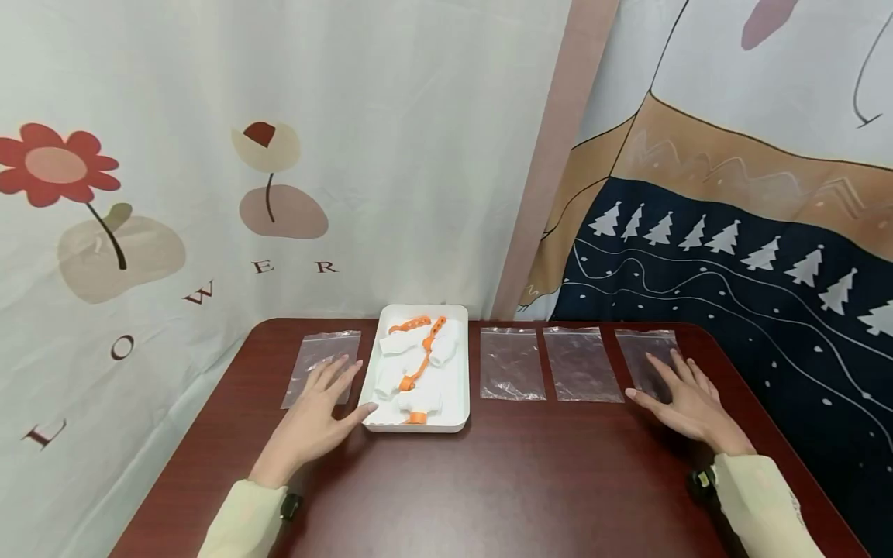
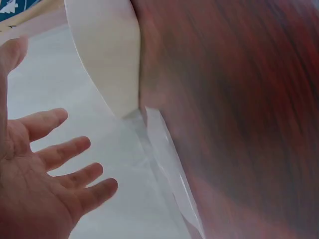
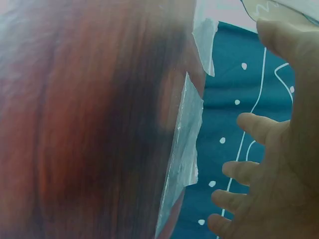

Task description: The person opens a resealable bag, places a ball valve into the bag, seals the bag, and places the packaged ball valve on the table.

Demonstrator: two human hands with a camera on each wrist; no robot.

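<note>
My left hand (image 1: 314,422) hovers with spread fingers between a clear zip bag (image 1: 307,358) and a white tray (image 1: 465,387); its thumb overlaps the tray's near left corner in the head view. White pieces (image 1: 422,400) and orange strap-like parts with holes (image 1: 434,329) lie in the tray. On the right, my right hand (image 1: 687,407) is spread over the near part of another clear zip bag (image 1: 631,349), partly hiding it. Both wrist views show empty palms and straight, parted fingers, with the left bag (image 2: 169,164) and a right-side bag (image 3: 184,144) beyond them.
Two more clear zip bags, one beside the tray (image 1: 512,364) and one further right (image 1: 582,364), lie flat along the back of the dark red-brown table (image 1: 488,488). Printed curtains (image 1: 418,155) hang right behind the table's far edge.
</note>
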